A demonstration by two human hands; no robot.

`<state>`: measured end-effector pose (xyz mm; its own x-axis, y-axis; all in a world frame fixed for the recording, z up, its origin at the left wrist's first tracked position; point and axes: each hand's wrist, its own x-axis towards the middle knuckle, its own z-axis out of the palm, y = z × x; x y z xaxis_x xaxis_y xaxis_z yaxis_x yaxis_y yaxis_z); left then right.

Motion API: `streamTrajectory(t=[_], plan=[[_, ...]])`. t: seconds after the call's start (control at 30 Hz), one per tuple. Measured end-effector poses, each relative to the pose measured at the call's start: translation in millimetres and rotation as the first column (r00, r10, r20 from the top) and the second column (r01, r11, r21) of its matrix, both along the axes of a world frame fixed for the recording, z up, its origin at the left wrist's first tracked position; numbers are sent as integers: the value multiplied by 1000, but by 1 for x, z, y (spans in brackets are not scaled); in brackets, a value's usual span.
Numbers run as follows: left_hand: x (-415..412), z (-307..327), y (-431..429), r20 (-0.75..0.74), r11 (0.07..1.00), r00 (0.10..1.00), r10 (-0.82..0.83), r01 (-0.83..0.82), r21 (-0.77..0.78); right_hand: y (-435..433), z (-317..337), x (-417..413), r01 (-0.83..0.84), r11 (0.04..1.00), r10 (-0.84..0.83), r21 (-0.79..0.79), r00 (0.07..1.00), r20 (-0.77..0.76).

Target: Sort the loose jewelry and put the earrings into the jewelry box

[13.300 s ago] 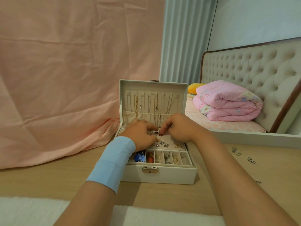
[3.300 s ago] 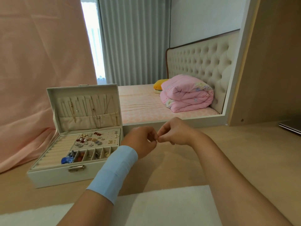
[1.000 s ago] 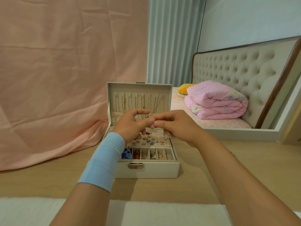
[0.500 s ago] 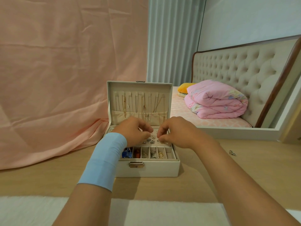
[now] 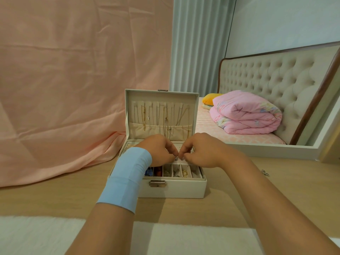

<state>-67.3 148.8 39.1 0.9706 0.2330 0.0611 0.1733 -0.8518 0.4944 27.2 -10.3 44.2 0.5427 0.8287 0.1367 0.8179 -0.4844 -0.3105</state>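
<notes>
fingers point(image 5: 172, 151) of left hand point(image 5: 159, 150) and right hand point(image 5: 200, 151) pinch one silver earring point(image 5: 176, 158) over the jewelry box point(image 5: 174, 190).

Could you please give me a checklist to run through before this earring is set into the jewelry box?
1. White rectangular jewelry box open, lid upright: ok.
2. Small silver earring pinched at the fingertips of the left hand: ok.
3. Right hand, fingers curled beside the earring, has its own grip on it or its back: cannot tell.
4. Both hands over the box's open tray: ok.
5. Free spot under the earring: cannot tell, the hands hide it.
6. All loose jewelry sorted: not ok, loose silver pieces lie on the light wooden table to the right.
</notes>
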Motion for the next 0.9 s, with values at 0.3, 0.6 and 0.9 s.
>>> streamTrajectory(t=[0.3,0.6,0.9], plan=[[4,1,-9,111,1000,994,-13,13,-1,-22,8,9,28,984,-12,177,996,-91],[43,-9,-95,277,993,954,-117,113,29,-126,-2,53,258,947,-236,193,963,-131],[117,-54,-176,172,999,984,-37,31,37,-186,-41,99,485,858,-451,173,870,-200]])
